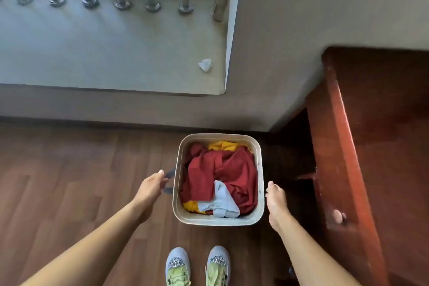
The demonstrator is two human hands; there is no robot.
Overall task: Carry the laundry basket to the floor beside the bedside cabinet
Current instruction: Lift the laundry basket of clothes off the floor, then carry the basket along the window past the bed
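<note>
A beige laundry basket (pixel 219 222) stands on the wooden floor just left of the red-brown bedside cabinet (pixel 352 169). It holds red, yellow and pale blue clothes (pixel 222 169). My left hand (pixel 151 189) is at the basket's left side, fingers loosely spread, fingertips at its grey-blue strap handle (pixel 170 173). My right hand (pixel 276 202) hangs flat and open next to the right rim, a small gap away. The basket's right handle is hidden.
A raised grey ledge (pixel 116 104) runs behind the basket, with metal railing posts (pixel 120 3) and a crumpled white tissue (pixel 205 64) on it. The cabinet has a round knob (pixel 337 216). My two shoes (pixel 197 267) stand right behind the basket. Wooden floor (pixel 69 169) stretches left.
</note>
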